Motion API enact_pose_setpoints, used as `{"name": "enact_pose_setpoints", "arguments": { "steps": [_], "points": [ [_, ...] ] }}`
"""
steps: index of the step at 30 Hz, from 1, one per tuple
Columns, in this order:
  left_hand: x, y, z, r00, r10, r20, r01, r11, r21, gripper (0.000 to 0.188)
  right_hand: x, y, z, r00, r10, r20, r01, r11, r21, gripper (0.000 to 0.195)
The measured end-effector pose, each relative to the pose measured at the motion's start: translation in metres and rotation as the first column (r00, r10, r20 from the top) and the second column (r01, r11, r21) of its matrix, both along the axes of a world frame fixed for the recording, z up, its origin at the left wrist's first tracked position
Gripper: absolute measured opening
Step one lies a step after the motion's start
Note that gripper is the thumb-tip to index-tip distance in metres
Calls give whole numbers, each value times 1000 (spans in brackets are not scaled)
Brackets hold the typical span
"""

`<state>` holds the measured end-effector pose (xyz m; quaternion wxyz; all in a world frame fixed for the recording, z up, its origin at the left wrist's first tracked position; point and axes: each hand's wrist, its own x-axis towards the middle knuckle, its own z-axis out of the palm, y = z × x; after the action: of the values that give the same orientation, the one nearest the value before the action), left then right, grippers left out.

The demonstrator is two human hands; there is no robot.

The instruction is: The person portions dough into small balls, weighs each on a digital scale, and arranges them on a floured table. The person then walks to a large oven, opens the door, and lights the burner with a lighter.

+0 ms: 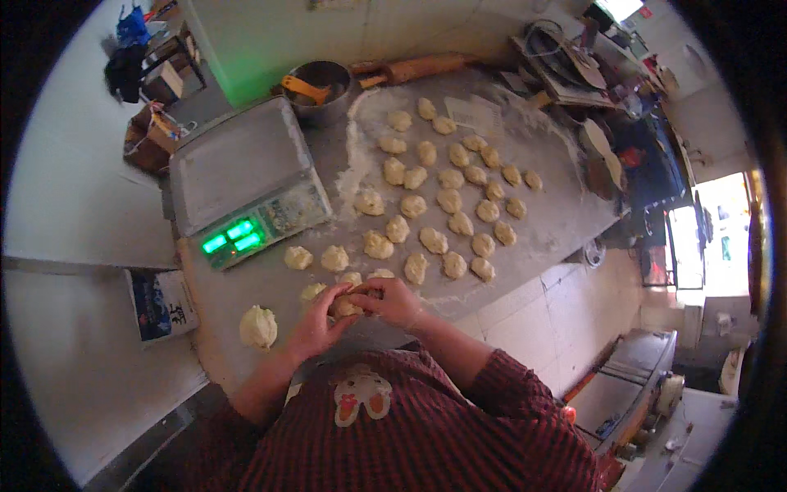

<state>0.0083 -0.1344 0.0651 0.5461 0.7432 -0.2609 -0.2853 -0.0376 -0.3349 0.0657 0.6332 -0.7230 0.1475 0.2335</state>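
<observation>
Between both hands, close to the table's near edge, is a small piece of dough (348, 306). My left hand (320, 320) cups it from the left with thumb and fingers. From the right, my right hand (390, 301) presses on it with bent fingers. Part of the dough is hidden by the fingers. A larger lump of dough (258, 327) rests on the table left of my left hand. Several small dough pieces (415, 268) lie spread over the floured tabletop (541, 234) beyond my hands, and a few sit just past my fingertips, partly covered.
A digital scale (246, 154) with a lit green display stands at the left. Behind it is a metal pot (329, 92) with an orange-handled tool. A wooden rolling pin (424, 67) lies along the wall. Assorted items (565, 61) crowd the far right corner.
</observation>
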Motion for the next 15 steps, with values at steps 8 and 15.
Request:
{"name": "enact_pose_setpoints", "arguments": {
  "steps": [8, 15],
  "points": [
    [-42, 0, -5, 903, -55, 427, -59, 966, 250, 56, -22, 20, -8, 975, -22, 219, 53, 989, -138, 23],
    [-73, -19, -40, 868, -179, 463, -50, 896, 441, 29, -30, -5, 0, 933, 326, 154, -251, 894, -372, 22]
  ]
}}
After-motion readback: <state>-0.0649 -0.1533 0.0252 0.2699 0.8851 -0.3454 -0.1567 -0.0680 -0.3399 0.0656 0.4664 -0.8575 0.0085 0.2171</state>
